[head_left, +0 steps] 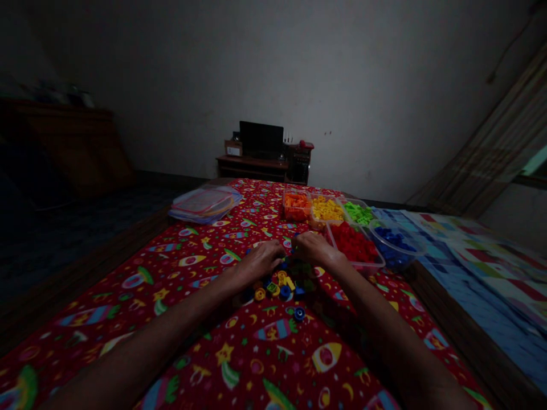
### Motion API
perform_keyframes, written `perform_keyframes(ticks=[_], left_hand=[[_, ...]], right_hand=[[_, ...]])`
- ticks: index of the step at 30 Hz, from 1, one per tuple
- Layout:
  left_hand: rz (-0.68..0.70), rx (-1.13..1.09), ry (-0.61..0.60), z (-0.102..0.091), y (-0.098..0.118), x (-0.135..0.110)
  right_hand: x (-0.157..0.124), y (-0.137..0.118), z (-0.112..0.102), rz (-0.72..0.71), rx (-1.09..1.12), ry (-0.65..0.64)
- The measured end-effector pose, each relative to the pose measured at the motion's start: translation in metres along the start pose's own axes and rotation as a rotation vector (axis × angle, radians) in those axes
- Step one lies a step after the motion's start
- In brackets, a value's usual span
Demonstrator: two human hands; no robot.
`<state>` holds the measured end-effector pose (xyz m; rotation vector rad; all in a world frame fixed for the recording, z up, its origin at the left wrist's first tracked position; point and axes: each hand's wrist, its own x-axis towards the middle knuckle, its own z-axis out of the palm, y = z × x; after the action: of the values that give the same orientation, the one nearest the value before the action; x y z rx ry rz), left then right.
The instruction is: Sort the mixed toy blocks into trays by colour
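My left hand and my right hand lie knuckles-up over a small heap of mixed coloured plastic pieces on a red patterned cloth. Both hands curl down into the heap, and the fingertips are hidden, so I cannot see what they grip. One blue piece lies alone a little nearer to me. Just right of my right hand stands a clear tub of red pieces.
Behind stand tubs of orange, yellow, green and blue pieces. A stack of clear lids lies at the back left. The table edge runs along the right, with a blue patterned mat beyond. The room is dim.
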<state>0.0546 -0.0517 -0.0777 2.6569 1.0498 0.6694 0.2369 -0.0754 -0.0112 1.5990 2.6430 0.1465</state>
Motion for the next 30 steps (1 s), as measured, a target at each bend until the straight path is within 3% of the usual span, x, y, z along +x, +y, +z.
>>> perform_keyframes(ticks=[6, 13, 18, 21, 24, 27, 30], left_hand=[[-0.133, -0.165, 0.038, -0.013, 0.005, 0.008], [-0.395, -0.739, 0.132, -0.028, 0.013, 0.015], [-0.484, -1.011, 0.155, -0.023, 0.014, 0.011], [-0.499, -0.957, 0.149, -0.021, 0.01, 0.013], [-0.438, -0.742, 0.193, -0.024, 0.002, 0.016], [-0.379, -0.54, 0.241, -0.035, -0.006, 0.016], [-0.437, -0.474, 0.265, -0.049, -0.011, 0.013]], right_hand=[[0.002, 0.011, -0.004, -0.02, 0.079, -0.02], [0.003, 0.019, -0.007, -0.094, 0.468, 0.173], [0.004, 0.01, -0.007, -0.218, 0.603, 0.168], [0.004, 0.007, -0.006, -0.219, 0.559, 0.175], [0.001, 0.016, -0.01, -0.172, 0.504, 0.212], [-0.004, 0.044, -0.019, -0.031, 0.444, 0.311], [-0.008, 0.091, -0.029, 0.142, 0.322, 0.357]])
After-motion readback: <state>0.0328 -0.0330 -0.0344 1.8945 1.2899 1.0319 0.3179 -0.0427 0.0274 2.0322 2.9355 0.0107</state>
